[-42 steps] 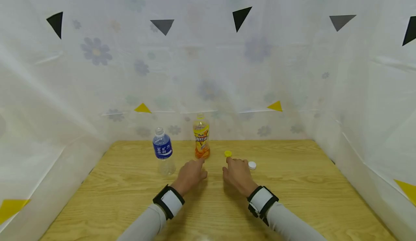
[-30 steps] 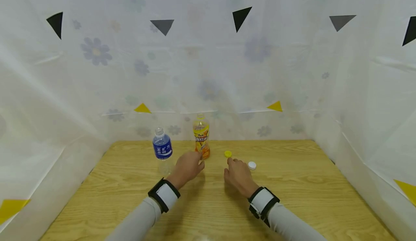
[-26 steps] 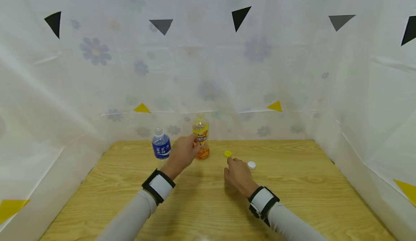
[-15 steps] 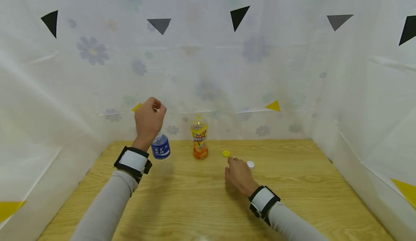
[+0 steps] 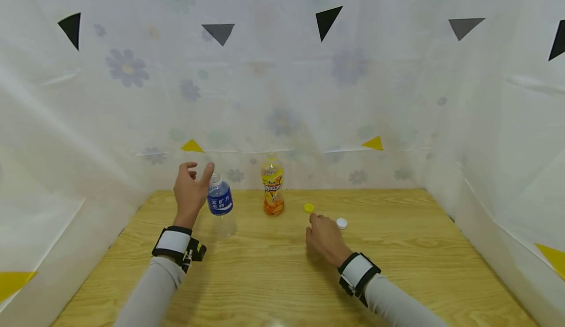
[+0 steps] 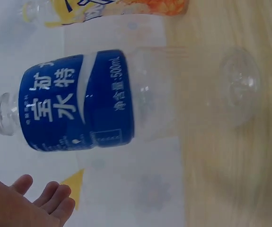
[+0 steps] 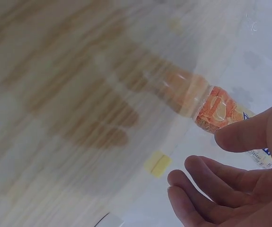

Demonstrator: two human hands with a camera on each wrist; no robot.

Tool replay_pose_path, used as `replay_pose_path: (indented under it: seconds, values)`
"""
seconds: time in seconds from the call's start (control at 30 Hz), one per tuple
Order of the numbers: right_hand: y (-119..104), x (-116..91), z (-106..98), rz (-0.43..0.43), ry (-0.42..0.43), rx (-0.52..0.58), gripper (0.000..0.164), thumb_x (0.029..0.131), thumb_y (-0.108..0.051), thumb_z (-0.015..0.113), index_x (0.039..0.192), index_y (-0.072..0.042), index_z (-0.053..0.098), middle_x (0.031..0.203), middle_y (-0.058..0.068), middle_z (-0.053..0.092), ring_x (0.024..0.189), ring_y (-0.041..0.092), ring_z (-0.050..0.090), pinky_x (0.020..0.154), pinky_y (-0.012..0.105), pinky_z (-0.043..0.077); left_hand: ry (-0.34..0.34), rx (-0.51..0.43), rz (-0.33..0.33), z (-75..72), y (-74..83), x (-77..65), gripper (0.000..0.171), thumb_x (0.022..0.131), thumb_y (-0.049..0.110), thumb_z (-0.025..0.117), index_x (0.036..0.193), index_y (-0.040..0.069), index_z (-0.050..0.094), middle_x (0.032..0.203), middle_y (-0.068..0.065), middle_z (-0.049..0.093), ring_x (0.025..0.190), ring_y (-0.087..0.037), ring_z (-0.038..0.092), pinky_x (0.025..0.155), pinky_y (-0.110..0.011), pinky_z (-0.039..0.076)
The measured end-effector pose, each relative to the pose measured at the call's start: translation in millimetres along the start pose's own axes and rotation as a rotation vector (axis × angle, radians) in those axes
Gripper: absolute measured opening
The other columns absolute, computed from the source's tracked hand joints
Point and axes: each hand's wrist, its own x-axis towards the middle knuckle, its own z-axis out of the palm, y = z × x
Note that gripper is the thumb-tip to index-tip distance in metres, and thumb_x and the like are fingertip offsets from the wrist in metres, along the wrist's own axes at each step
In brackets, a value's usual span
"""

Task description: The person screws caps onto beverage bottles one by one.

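Observation:
An uncapped clear plastic bottle with a blue label (image 5: 220,202) stands upright on the left of the table. My left hand (image 5: 190,192) is beside its neck, thumb and fingers spread apart, with nothing between them. In the left wrist view the thumb tip is right at the mouth of the blue-label bottle (image 6: 79,101). My right hand (image 5: 326,238) stays low over the table with fingers loosely bent, holding nothing. Just beyond its fingertips lies a yellow bottle cap (image 5: 308,208); a white bottle cap (image 5: 342,223) lies to its right.
An uncapped bottle with a yellow and orange label (image 5: 272,185) stands upright farther back, right of the blue-label one. The wooden table (image 5: 397,258) ends at a white flowered curtain (image 5: 282,82) behind and at both sides.
My left hand has risen from the table's middle, swung left past the orange-label bottle, then come down beside the blue-label bottle's neck, its fingers spreading. The right hand has barely moved.

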Motion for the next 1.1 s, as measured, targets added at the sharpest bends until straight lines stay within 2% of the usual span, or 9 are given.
replay_pose_path:
  seconds: [0.2,0.47,0.67,0.87,1.1]
  values:
    - [-0.7,0.6,1.5,-0.001,-0.001,0.017,0.013,0.093,-0.005,0.066,0.100,0.006,0.067,0.077,0.013,0.063,0.058,0.018,0.055,0.054,0.031,0.046,-0.089,-0.002,-0.036,8.7,-9.9,-15.4,0.079,0.094,0.051,0.065,0.153,0.006,0.038,0.136,-0.031,0.052,0.121,-0.045,0.052,0.097,-0.062,0.045]
    - [0.3,0.3,3.3,-0.002,0.002,0.022,0.012,0.092,-0.003,0.067,0.099,0.007,0.067,0.080,0.016,0.065,0.059,0.020,0.057,0.053,0.031,0.047,-0.169,0.004,-0.089,16.8,-17.4,-27.4,0.089,0.090,0.054,0.071,0.158,0.014,0.030,0.131,-0.026,0.056,0.116,-0.043,0.059,0.093,-0.058,0.051]
    - [1.5,-1.0,5.8,0.003,-0.005,0.017,0.012,0.092,-0.003,0.067,0.099,0.007,0.067,0.078,0.015,0.064,0.057,0.019,0.056,0.052,0.030,0.046,-0.207,0.003,-0.113,23.8,-24.0,-35.1,0.092,0.088,0.051,0.075,0.157,0.010,0.030,0.141,-0.026,0.053,0.125,-0.044,0.056,0.097,-0.058,0.050]
    - [0.9,-1.8,4.9,-0.001,-0.010,0.024,0.010,0.092,-0.002,0.067,0.097,0.006,0.066,0.076,0.014,0.062,0.056,0.017,0.054,0.051,0.029,0.044,-0.215,0.045,-0.097,25.5,-28.1,-36.4,0.081,0.090,0.047,0.075,0.148,0.002,0.040,0.138,-0.026,0.055,0.125,-0.046,0.056,0.097,-0.061,0.050]
    - [1.5,-1.5,4.8,-0.002,-0.020,0.025,0.010,0.093,-0.004,0.066,0.098,0.006,0.067,0.075,0.013,0.062,0.057,0.018,0.055,0.051,0.030,0.045,-0.231,0.069,-0.103,24.7,-26.2,-36.5,0.080,0.090,0.045,0.075,0.147,0.001,0.041,0.138,-0.026,0.054,0.125,-0.047,0.056,0.097,-0.062,0.050]
